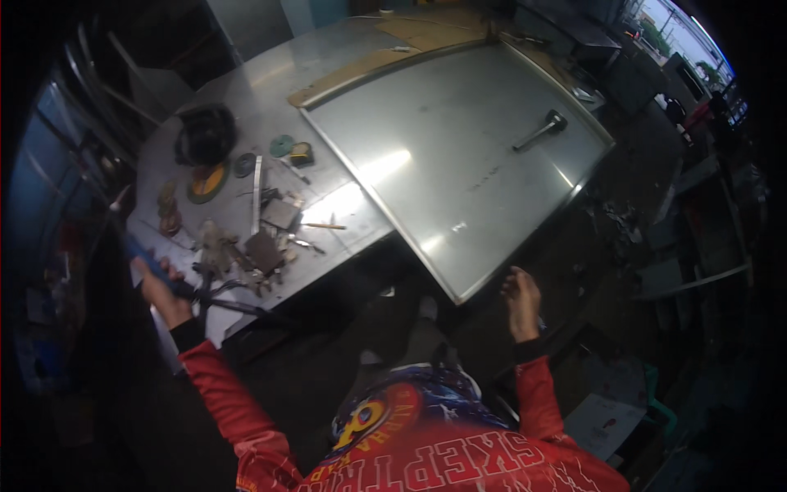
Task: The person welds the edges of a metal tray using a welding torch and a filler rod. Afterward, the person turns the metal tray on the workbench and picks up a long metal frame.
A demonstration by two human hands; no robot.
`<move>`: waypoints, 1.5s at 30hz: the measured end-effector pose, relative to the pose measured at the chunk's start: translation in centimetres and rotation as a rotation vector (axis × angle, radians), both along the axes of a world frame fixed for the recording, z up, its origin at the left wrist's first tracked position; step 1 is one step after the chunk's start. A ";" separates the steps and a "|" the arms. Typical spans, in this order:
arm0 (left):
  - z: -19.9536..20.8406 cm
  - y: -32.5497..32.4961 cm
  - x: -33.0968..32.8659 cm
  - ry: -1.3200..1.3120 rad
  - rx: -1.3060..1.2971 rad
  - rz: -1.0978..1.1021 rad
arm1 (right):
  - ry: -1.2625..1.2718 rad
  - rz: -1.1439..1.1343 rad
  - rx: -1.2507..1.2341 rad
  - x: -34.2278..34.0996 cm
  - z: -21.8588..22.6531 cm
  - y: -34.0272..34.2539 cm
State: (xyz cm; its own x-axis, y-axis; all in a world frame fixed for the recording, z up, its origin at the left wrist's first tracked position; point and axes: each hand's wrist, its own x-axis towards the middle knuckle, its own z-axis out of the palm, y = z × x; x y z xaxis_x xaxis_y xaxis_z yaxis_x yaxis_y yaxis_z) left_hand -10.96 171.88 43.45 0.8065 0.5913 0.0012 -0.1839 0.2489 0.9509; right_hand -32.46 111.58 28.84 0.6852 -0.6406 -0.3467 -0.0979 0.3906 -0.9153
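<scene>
At the table's left edge, my left hand (166,297) is closed around a long blue tool (149,261) with a dark end; its exact kind is unclear. Black cables or straps (221,302) hang beside that hand. My right hand (522,302) holds nothing, its fingers loosely bent and apart, just off the near corner of a large metal panel (443,197) with a raised rim. On the panel lies a hammer-like tool (545,129) with a dark head. Small metal tools (225,250) and square metal plates (281,212) are heaped nearest to my left hand.
The metal table (270,90) carries a dark welding mask (205,135), a yellow-green disc (209,182), a tape measure (302,153), a steel ruler (257,193) and a pencil (325,226). Cardboard (361,72) lies along the panel's far side. The panel's near corner overhangs the table.
</scene>
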 end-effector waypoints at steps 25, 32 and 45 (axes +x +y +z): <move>-18.4 2.7 12.0 0.500 0.376 -0.721 | -0.015 0.231 -0.096 13.0 1.6 11.9; -19.4 1.9 11.4 0.378 0.906 -0.569 | 0.147 0.177 -0.106 6.7 0.8 18.3; -17.8 27.9 1.9 0.411 1.305 -0.180 | 0.288 0.373 -0.076 3.4 0.5 36.1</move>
